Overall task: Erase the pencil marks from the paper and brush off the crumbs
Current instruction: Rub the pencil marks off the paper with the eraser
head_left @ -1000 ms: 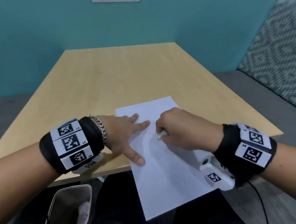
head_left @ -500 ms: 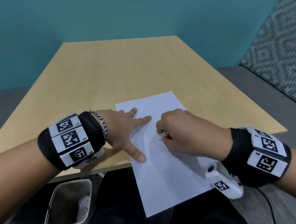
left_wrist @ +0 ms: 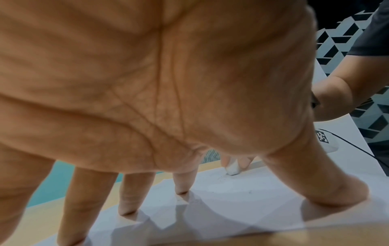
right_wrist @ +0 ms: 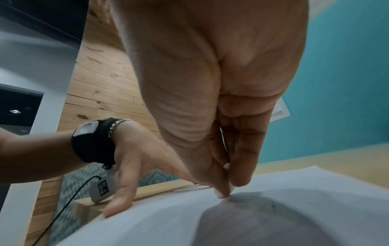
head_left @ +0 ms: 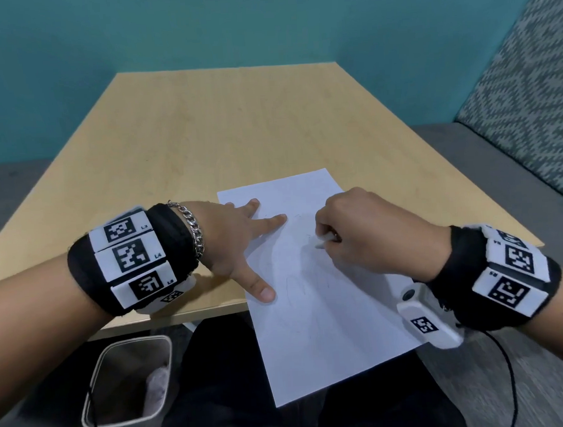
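Note:
A white sheet of paper (head_left: 315, 325) lies on the wooden table (head_left: 230, 131), its near half hanging past the front edge. Faint pencil marks (head_left: 293, 286) show on it. My left hand (head_left: 242, 244) lies flat with fingers spread, pressing the sheet's left side; in the left wrist view its fingertips (left_wrist: 126, 211) stand on the paper (left_wrist: 231, 208). My right hand (head_left: 366, 231) pinches a small white eraser (head_left: 321, 244) whose tip touches the sheet near its middle. The eraser (left_wrist: 232, 168) shows between fingertips in the left wrist view, and only as a sliver (right_wrist: 224, 193) in the right wrist view.
A small bin (head_left: 126, 381) with crumpled paper stands on the floor below the table's front edge, left of my lap. A patterned seat back (head_left: 528, 102) rises at the right. A teal wall stands behind the table.
The right hand with the eraser has shifted slightly on the sheet. The left hand stays pressed on the paper. The camera has tilted a little.

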